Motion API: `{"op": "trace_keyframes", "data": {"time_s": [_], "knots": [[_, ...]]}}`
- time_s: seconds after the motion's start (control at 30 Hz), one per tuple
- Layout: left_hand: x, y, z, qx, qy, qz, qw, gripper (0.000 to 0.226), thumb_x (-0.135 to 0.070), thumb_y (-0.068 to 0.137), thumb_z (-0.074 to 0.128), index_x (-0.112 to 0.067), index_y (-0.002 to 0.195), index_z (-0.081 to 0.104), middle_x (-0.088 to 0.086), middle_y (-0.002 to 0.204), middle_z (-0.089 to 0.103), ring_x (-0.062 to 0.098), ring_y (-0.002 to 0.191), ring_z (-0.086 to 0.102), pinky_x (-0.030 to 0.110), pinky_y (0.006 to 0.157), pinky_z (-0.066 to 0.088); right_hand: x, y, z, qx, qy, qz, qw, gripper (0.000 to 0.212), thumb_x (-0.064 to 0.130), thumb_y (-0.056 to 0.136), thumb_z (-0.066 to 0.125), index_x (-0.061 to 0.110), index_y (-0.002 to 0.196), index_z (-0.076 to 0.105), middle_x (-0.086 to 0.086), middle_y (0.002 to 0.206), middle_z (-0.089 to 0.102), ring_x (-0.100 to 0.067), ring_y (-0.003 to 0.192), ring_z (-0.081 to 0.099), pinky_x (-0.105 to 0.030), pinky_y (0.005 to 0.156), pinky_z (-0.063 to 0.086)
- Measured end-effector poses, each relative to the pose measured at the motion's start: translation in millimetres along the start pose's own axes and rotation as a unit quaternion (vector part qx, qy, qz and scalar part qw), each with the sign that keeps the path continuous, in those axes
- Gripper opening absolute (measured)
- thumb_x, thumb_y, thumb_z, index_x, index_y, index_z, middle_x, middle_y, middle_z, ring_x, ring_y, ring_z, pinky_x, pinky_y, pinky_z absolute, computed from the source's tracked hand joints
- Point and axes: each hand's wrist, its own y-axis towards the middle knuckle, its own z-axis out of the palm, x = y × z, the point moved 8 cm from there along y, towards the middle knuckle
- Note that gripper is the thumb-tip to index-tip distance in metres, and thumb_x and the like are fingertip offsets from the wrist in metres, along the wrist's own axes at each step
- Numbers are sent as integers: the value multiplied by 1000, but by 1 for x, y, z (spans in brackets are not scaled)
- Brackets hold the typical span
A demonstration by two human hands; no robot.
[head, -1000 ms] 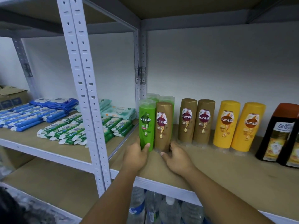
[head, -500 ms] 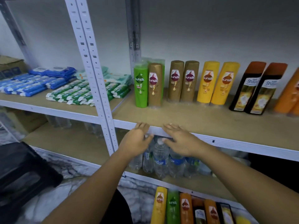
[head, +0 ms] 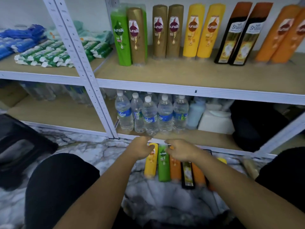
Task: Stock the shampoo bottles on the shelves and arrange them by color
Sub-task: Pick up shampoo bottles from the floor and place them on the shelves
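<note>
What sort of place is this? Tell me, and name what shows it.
Probably a shop stockroom: metal shelving holds a row of shampoo bottles, water bottles stand below, and green-and-white packs lie stacked at left.

I see my left hand (head: 142,148) and right hand (head: 179,150) over the floor bottles (head: 163,167); upright bottles (head: 159,30) line the far shelf (head: 181,75).

glossy plastic shampoo bottles (head: 163,162), matt wooden shelf board (head: 189,75), white metal upright (head: 79,63), marbled floor (head: 92,151).
</note>
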Motion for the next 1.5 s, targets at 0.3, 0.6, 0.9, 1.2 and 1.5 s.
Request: {"op": "trace_keyframes", "data": {"time_s": [0.3,0.6,0.9,1.2,1.5], "knots": [[33,-23,100,91,4,-41,995,52,-33,99,56,-9,144,48,15,149,50,30,132,50,34,103,42,-48,-2,107,63,85,100,989,55,36,100,52,22,152,41,-10,153,46,-28,135,48,-28,105,42],[68,-4,122,94,-23,-68,993,65,-36,98,58,-14,154,34,14,154,43,30,138,44,37,109,41,-62,13,149,67,171,129,975,62,34,102,50,20,158,27,-8,162,31,-28,141,41,-37,109,43],[108,44,160,86,-65,-118,987,67,-37,98,59,-17,154,30,16,143,51,32,130,51,35,100,42,-91,75,168,42,190,147,970,60,34,99,55,18,154,36,-10,147,47,-28,127,53,-37,101,49],[134,104,192,73,-160,-185,967,65,-51,82,62,-29,137,34,7,118,61,32,106,62,41,90,50,-113,153,182,-36,134,215,967,60,32,98,55,12,149,31,-16,136,54,-34,122,56,-40,96,49],[165,128,197,59,-233,-237,941,83,-50,56,85,-22,123,46,0,110,69,23,101,67,48,89,56,-122,171,201,-55,241,295,923,81,28,76,81,24,138,29,-6,114,65,-34,103,66,-44,86,56]]}}
